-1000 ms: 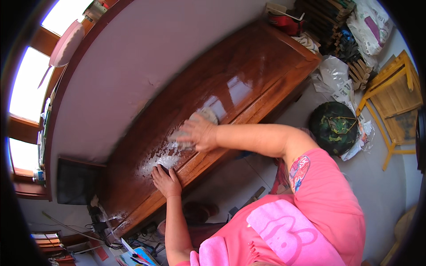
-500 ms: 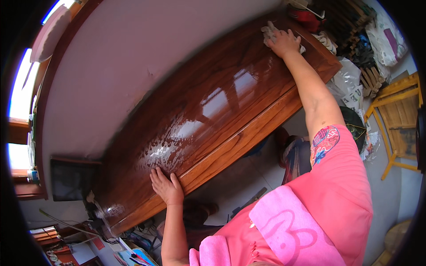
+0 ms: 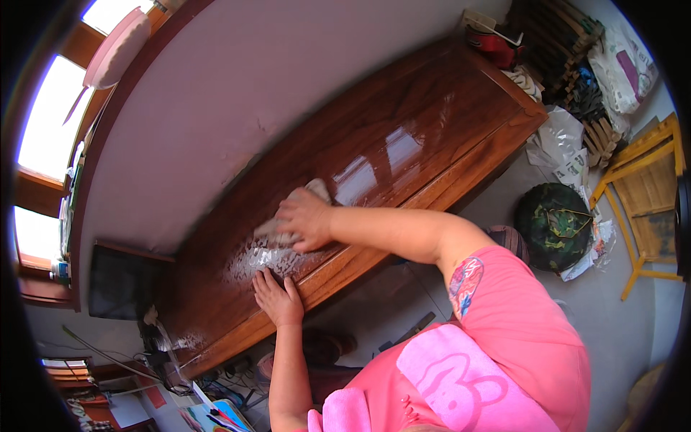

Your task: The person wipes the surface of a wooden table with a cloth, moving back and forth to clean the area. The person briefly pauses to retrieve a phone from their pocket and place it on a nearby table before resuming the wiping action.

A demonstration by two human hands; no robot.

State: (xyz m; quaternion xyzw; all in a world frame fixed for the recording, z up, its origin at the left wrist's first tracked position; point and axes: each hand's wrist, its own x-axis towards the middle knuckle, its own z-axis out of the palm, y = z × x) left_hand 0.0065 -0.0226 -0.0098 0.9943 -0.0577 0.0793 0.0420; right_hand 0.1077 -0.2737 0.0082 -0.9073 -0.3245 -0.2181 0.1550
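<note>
A long, glossy brown wooden table [image 3: 403,191] runs from the lower left to the upper right along the wall. My right hand [image 3: 306,219] presses a pale greyish cloth [image 3: 317,189] onto its top, left of the middle; the hand is slightly blurred. Beside the cloth, a wet patch [image 3: 252,261] glistens with streaks. My left hand [image 3: 279,299] lies flat near the front edge, fingers spread, holding nothing. Window reflections show on the tabletop between the cloth and the far right end.
A dark monitor [image 3: 122,281] stands at the table's left end, above cables and papers. Right of the table are plastic bags [image 3: 561,137], a round camouflage cushion [image 3: 554,227] and a yellow wooden chair [image 3: 644,201]. A red object [image 3: 493,47] sits behind the far right corner.
My right hand has swept the cloth from the far right end down and left along the table, near my left hand. The left hand stays flat near the front edge.
</note>
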